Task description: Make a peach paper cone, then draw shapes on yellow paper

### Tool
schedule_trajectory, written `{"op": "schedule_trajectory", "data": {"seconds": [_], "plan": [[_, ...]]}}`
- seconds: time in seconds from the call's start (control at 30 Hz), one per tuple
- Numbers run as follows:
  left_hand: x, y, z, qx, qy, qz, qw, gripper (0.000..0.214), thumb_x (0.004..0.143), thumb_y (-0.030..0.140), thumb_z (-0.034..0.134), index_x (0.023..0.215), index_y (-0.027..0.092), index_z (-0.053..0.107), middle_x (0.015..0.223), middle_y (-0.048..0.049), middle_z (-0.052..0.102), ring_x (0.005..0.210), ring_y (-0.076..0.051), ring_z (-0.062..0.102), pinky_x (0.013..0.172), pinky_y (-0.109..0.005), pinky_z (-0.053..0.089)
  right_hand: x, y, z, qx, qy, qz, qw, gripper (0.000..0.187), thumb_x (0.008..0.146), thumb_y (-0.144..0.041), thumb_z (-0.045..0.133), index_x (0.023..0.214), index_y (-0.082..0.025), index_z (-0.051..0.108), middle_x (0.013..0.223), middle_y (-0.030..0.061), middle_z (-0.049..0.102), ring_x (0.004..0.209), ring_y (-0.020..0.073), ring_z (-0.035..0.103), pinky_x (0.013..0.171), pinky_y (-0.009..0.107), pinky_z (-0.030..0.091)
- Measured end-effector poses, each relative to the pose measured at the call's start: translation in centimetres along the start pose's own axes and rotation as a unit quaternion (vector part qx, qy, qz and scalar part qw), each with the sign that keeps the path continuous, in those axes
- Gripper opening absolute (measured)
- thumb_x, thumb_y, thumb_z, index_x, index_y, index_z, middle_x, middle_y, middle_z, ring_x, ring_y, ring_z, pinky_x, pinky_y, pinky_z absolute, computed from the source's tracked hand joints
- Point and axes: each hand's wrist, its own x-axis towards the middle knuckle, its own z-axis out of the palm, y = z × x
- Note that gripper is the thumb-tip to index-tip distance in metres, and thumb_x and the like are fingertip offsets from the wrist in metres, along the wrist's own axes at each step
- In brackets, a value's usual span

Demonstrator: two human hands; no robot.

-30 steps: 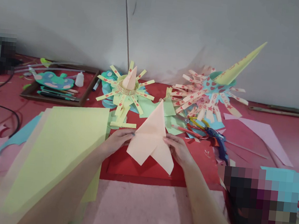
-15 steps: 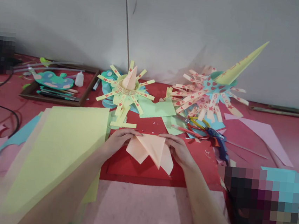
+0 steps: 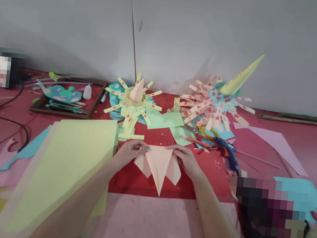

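A folded peach paper (image 3: 159,166) lies on a red sheet (image 3: 191,184), its long point aimed toward me. My left hand (image 3: 128,151) pinches its upper left corner with fingers closed. At the upper right corner my right hand (image 3: 185,159) presses and pinches the fold. Both forearms reach in from the bottom of the view.
A stack of yellow-green sheets (image 3: 67,162) lies left, a pink sheet (image 3: 148,223) nearest me. Two paper sun hats (image 3: 133,99) (image 3: 218,102) stand by the wall. Scissors (image 3: 202,132) and a blue glue gun (image 3: 228,152) lie right. A tray of tools (image 3: 65,100) sits back left.
The paper's tall point, which stood away from me a second ago, has been folded down toward me. Both hands stayed at the top corners. The camera tilted slightly.
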Motion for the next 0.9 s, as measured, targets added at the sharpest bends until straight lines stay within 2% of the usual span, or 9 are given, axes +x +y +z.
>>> {"op": "schedule_trajectory", "data": {"seconds": [0.13,0.3,0.43,0.57,0.63,0.7,0.77,0.83,0.9], "plan": [[-0.2,0.1,0.3,-0.034,-0.009,0.002,0.999,0.031,0.068,0.036,0.062,0.092,0.021,0.048,0.062,0.0052,0.058,0.054,-0.011,0.054,0.051,-0.021,0.039,-0.1,-0.3,0.3,0.009,-0.01,-0.009,1.0,0.017,0.066,-0.027,0.056,0.075,-0.022,0.07,0.07,-0.0006,0.061,0.053,0.0094,0.041,0.05,0.022,0.029],[-0.3,0.1,0.5,0.018,0.025,0.014,0.999,0.041,0.067,0.036,0.062,0.103,0.019,0.051,0.071,0.0005,0.062,0.067,-0.016,0.059,0.06,-0.026,0.044,-0.5,-0.9,0.3,0.034,-0.052,-0.012,0.998,0.022,0.072,-0.035,0.053,0.081,-0.023,0.068,0.075,0.0003,0.062,0.063,0.0135,0.051,0.053,0.023,0.036],[-0.7,0.8,0.6,0.07,0.014,0.04,0.997,0.037,0.068,0.036,0.061,0.1,0.018,0.056,0.072,-0.0006,0.063,0.069,-0.016,0.059,0.06,-0.025,0.043,-0.9,-1.5,0.5,-0.071,-0.054,-0.051,0.995,0.028,0.071,-0.04,0.059,0.094,-0.024,0.064,0.078,-0.0006,0.061,0.069,0.0141,0.052,0.058,0.023,0.037],[-1.1,2.6,0.8,0.142,0.039,0.094,0.985,0.036,0.069,0.035,0.06,0.1,0.018,0.058,0.063,0.0014,0.061,0.065,-0.015,0.057,0.06,-0.024,0.042,-1.5,-2.1,0.8,-0.212,-0.095,-0.096,0.968,0.022,0.07,-0.039,0.061,0.069,-0.017,0.062,0.061,-0.0038,0.05,0.057,0.0096,0.042,0.053,0.022,0.028],[-1.3,3.6,0.8,0.163,0.046,0.122,0.978,0.034,0.069,0.033,0.06,0.099,0.018,0.058,0.071,-0.0004,0.064,0.073,-0.016,0.059,0.066,-0.025,0.044,-2.0,-2.6,1.0,-0.252,-0.138,-0.096,0.953,0.028,0.072,-0.04,0.059,0.057,-0.016,0.055,0.053,-0.0059,0.041,0.052,0.0076,0.035,0.05,0.022,0.023],[-1.4,4.8,0.8,0.196,0.022,0.146,0.969,0.029,0.068,0.03,0.06,0.095,0.019,0.061,0.088,-0.0032,0.066,0.086,-0.018,0.059,0.075,-0.026,0.043,-2.7,-3.1,1.4,-0.272,-0.169,-0.099,0.942,0.03,0.072,-0.04,0.059,0.054,-0.016,0.052,0.051,-0.0065,0.039,0.051,0.0074,0.034,0.05,0.022,0.023],[-1.5,5.9,0.9,0.251,-0.039,0.156,0.955,0.026,0.07,0.027,0.058,0.095,0.022,0.064,0.097,-0.0028,0.066,0.093,-0.019,0.058,0.079,-0.026,0.043,-3.3,-3.5,2.1,-0.269,-0.185,-0.092,0.941,0.028,0.071,-0.039,0.06,0.055,-0.017,0.054,0.052,-0.0059,0.044,0.051,0.0082,0.038,0.051,0.022,0.028],[-1.6,7.2,1.1,0.297,-0.1,0.169,0.935,0.03,0.073,0.025,0.055,0.102,0.027,0.063,0.1,-0.0014,0.065,0.097,-0.02,0.058,0.081,-0.027,0.043,-3.7,-3.7,3.0,-0.222,-0.196,-0.06,0.953,0.023,0.07,-0.038,0.06,0.061,-0.017,0.058,0.057,-0.0042,0.052,0.055,0.0107,0.047,0.055,0.024,0.037],[-1.8,8.2,1.5,0.341,-0.099,0.191,0.915,0.035,0.077,0.025,0.051,0.111,0.028,0.058,0.098,-0.002,0.066,0.096,-0.02,0.058,0.082,-0.029,0.043,-3.8,-3.5,3.8,-0.14,-0.188,-0.017,0.972,0.02,0.068,-0.036,0.062,0.069,-0.017,0.061,0.066,-0.001,0.06,0.064,0.0147,0.056,0.062,0.029,0.045]]}}
